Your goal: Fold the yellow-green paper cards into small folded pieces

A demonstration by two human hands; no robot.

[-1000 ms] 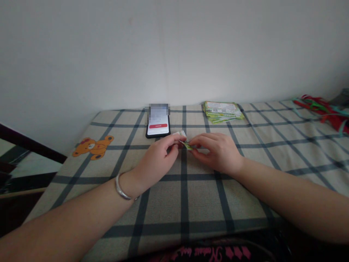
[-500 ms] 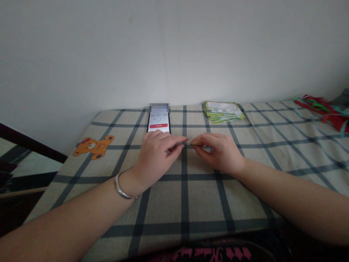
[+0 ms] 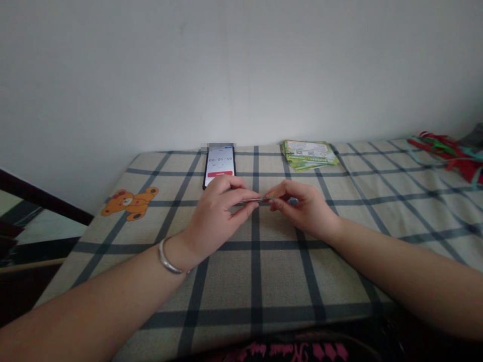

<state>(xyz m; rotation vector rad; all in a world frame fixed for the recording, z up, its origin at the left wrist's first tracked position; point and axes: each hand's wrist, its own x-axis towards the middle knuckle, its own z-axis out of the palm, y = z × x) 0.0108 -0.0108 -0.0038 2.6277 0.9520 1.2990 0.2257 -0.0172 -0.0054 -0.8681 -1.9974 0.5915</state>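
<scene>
A thin flat piece (image 3: 252,200), seen almost edge-on and maybe folded paper, is held level over the tablecloth between my two hands. Its edge looks pale with some red and green; its faces are hidden. My left hand (image 3: 215,216), with a silver bangle at the wrist, pinches the left part between thumb and fingers. From the other side my right hand (image 3: 305,206) pinches the right end, its fingers curled. Just behind my left hand lies a phone (image 3: 220,163) showing a timer, its lower edge close to my knuckles.
A checked cloth (image 3: 234,286) covers the table, which meets a white wall (image 3: 241,70). Green printed cards (image 3: 309,153) lie in a pile at the back. An orange bear cut-out (image 3: 130,203) is on the left, and a red and green bundle (image 3: 449,153) at the far right.
My left fingers have shifted and lifted slightly, showing more of the thin piece's edge and of the phone. My right fingers have moved a little on their end. Both hands keep their pinch.
</scene>
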